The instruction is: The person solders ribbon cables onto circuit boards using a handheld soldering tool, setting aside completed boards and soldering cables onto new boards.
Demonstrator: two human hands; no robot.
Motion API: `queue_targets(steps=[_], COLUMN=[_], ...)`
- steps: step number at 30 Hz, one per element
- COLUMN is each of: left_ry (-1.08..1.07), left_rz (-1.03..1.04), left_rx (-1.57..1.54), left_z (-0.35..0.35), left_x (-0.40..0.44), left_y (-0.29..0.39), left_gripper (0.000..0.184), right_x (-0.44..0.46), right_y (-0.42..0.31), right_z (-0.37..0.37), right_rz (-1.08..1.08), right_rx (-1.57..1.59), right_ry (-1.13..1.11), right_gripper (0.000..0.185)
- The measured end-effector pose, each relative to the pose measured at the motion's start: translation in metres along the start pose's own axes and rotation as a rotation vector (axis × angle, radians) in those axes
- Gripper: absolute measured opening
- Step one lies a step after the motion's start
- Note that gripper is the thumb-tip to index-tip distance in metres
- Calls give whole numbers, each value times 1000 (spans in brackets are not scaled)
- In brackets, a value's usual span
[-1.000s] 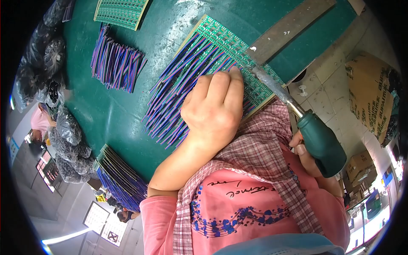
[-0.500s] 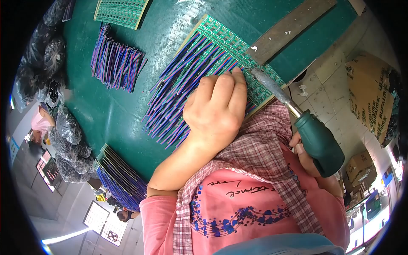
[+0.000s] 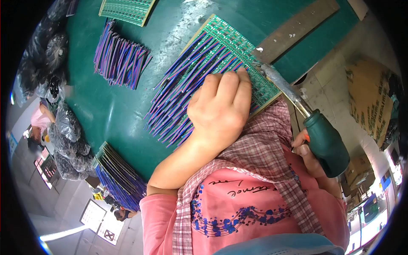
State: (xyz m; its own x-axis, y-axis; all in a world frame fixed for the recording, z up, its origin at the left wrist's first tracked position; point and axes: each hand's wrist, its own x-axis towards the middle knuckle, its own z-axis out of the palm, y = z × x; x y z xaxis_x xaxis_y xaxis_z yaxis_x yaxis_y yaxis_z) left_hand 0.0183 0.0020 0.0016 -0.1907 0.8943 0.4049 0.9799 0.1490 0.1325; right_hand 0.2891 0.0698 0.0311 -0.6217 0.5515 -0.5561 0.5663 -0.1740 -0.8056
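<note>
A green circuit board panel (image 3: 227,36) lies at a slant on the table, with rows of blue, pink and dark wires (image 3: 182,80) fanned out from it to the lower left. My left hand (image 3: 223,106) is closed over these wires, fingertips pinched on a wire at the board; the wire's end is hidden by the fingers. In my right hand (image 3: 308,155) is a soldering iron (image 3: 327,142) with a dark green handle, seen partly behind it. The iron's tip touches or hovers just over the board, close to my left fingertips.
Loose wires (image 3: 121,61) lie in a pile at the left, below another panel (image 3: 127,10). A wired stack (image 3: 119,176) sits at the table's lower left edge. Plastic bags (image 3: 68,123) line the left. A flat bar (image 3: 297,32) crosses the upper right. Cardboard boxes (image 3: 367,97) stand right.
The view has shifted slightly, so the board and wires appear a little further right. My left hand keeps its closed grip, and the iron's tip stays near its fingertips.
</note>
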Motion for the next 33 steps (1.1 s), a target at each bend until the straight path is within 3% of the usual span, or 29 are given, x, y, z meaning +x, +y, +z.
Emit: queue_targets(steps=[5,10,12,14,15,16,22,25,27,29,31,33], left_ry=[17,-134,-21,74,22,-32,-98,54,249,428,357,113], left_rz=[1,-21,-92,-191,-358,-387,-356,-370,-683,-674,-766,-813], left_rx=[30,-61,-168,22,180,247,336,-44,-382,-601,-846,-660], left_z=[3,-11,-20,-43,-46,-43,-30,-36,-48,-60,-78,-81], left_x=[-1,3,6,11,7,-1,-7,-14,-15,-9,2,16], left_y=[0,0,-10,-49,-69,-89,-117,-139,-144,-145,-124,-76], left_gripper=[12,25,25,15,15,16,11,5,2,7,8,8], right_x=[3,4,2,0,3,5,8,11,12,6,-7,2], right_y=[1,5,6,7,6,6,0,7,8,9,10,5], right_z=[-2,-4,-4,-4,-5,-6,-3,-6,-5,-5,-4,-1], right_rz=[-45,-108,-114,-139,-167,-192,-250,-343,-372,-231,59,-74], right_rx=[159,140,138,157,169,171,121,31,35,121,254,143], right_ry=[-2,-19,1,14,6,-3,-20,-65,-81,-61,2,-37], right_gripper=[42,48,48,46,45,44,40,38,37,38,39,40])
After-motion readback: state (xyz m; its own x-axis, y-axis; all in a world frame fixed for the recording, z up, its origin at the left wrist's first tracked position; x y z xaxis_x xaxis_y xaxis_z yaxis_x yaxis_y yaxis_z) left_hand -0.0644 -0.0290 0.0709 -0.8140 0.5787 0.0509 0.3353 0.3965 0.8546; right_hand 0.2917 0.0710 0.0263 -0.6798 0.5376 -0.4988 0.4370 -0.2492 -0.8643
